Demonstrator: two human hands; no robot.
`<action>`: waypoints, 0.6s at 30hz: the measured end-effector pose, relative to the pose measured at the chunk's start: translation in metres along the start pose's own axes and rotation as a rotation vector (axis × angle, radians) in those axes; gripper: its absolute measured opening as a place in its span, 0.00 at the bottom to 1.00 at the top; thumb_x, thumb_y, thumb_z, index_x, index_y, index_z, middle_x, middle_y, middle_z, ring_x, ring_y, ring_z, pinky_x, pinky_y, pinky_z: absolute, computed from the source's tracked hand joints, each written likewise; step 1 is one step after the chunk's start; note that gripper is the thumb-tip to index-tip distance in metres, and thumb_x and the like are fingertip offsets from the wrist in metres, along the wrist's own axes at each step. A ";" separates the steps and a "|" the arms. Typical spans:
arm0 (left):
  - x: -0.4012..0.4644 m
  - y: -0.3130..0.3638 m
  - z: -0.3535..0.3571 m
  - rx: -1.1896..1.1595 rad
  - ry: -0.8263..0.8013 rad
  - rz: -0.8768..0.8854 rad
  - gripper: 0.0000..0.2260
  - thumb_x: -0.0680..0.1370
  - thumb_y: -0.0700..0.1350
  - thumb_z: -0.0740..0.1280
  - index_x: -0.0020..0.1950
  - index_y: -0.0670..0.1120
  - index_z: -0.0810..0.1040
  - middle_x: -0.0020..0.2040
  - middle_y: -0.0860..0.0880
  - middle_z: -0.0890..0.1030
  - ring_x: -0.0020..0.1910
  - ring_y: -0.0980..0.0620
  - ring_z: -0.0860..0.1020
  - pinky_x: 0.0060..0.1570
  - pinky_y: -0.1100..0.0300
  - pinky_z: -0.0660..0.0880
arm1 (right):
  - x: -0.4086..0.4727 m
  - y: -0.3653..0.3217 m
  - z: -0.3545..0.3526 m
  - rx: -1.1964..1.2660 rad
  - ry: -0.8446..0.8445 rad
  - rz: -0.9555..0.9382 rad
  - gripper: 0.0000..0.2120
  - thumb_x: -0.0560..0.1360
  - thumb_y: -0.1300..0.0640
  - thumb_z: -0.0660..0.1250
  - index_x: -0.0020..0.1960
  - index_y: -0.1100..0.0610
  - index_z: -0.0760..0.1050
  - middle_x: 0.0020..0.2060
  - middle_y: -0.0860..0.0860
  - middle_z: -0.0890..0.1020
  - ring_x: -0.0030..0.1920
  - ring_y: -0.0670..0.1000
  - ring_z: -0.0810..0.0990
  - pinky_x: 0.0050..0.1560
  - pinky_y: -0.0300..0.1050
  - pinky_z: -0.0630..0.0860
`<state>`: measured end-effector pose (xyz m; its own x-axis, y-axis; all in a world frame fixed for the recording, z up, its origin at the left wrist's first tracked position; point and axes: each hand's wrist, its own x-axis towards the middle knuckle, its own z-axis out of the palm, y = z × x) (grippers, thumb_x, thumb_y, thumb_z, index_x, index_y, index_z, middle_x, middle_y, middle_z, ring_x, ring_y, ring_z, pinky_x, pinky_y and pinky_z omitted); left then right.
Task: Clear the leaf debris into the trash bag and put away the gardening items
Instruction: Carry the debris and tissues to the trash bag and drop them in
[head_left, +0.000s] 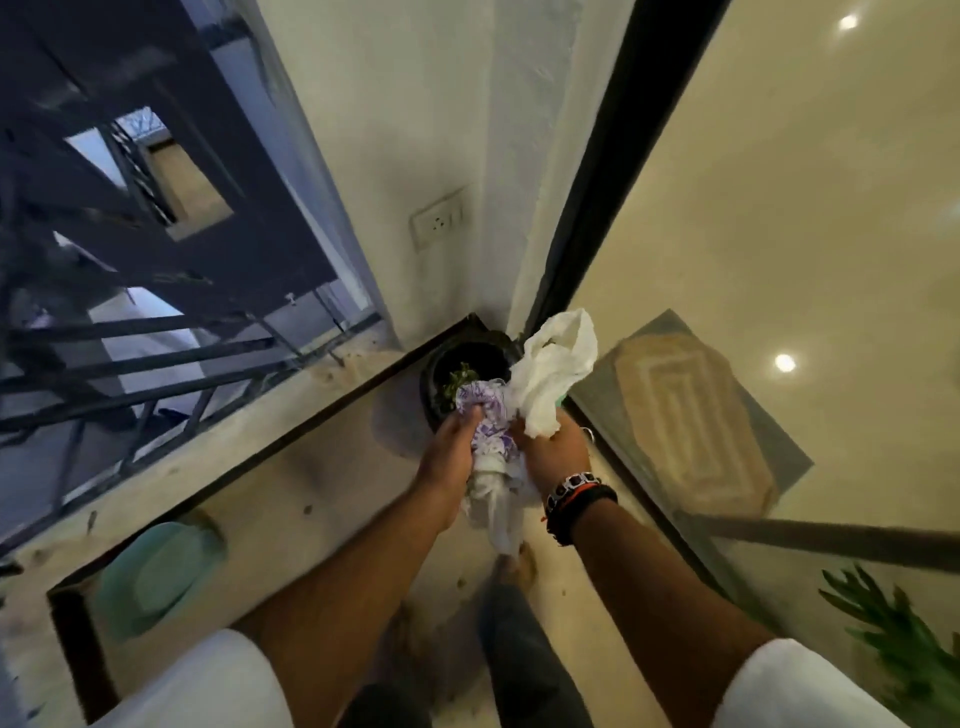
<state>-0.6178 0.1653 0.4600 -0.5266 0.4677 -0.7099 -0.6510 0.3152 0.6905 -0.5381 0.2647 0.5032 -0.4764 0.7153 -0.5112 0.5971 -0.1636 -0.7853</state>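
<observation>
2 white sleeves (218, 680) frame the view. The left hand (451, 441) and right hand (556, 451) both grip a crumpled white trash bag (556, 374) with purple print, held above a dark pot (467, 364) containing green leaf debris (457, 382) in the floor corner.

Black pot (470, 358) part-hidden by bag (550, 374); plant (904, 639) cropped.

Pale tiled floor (291, 499) here — a dark pot (441, 364) sits in the corner. Teal dish (156, 577) lies nearby, rug (691, 415) off right.
</observation>
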 end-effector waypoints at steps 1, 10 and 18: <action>0.021 -0.005 -0.001 0.021 0.027 -0.001 0.18 0.74 0.64 0.64 0.59 0.57 0.81 0.57 0.50 0.84 0.56 0.48 0.82 0.62 0.44 0.77 | 0.022 0.008 0.008 -0.030 0.003 -0.014 0.10 0.75 0.58 0.70 0.54 0.59 0.79 0.45 0.51 0.80 0.47 0.54 0.78 0.44 0.39 0.68; 0.270 -0.080 -0.026 0.089 0.106 0.037 0.15 0.80 0.55 0.63 0.62 0.50 0.78 0.60 0.46 0.81 0.55 0.49 0.80 0.61 0.53 0.74 | 0.234 0.126 0.113 0.023 -0.003 -0.015 0.14 0.77 0.57 0.67 0.61 0.62 0.76 0.55 0.58 0.81 0.56 0.57 0.78 0.55 0.48 0.73; 0.432 -0.139 -0.042 0.256 0.131 0.001 0.22 0.79 0.59 0.60 0.65 0.47 0.77 0.60 0.43 0.81 0.59 0.42 0.79 0.65 0.46 0.75 | 0.348 0.215 0.183 0.408 -0.119 0.089 0.29 0.71 0.51 0.68 0.70 0.57 0.67 0.63 0.56 0.76 0.62 0.58 0.75 0.64 0.51 0.71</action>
<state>-0.7775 0.2893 0.0513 -0.6041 0.3625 -0.7097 -0.5003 0.5206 0.6918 -0.6936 0.3545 0.0928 -0.5203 0.6066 -0.6011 0.3465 -0.4933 -0.7978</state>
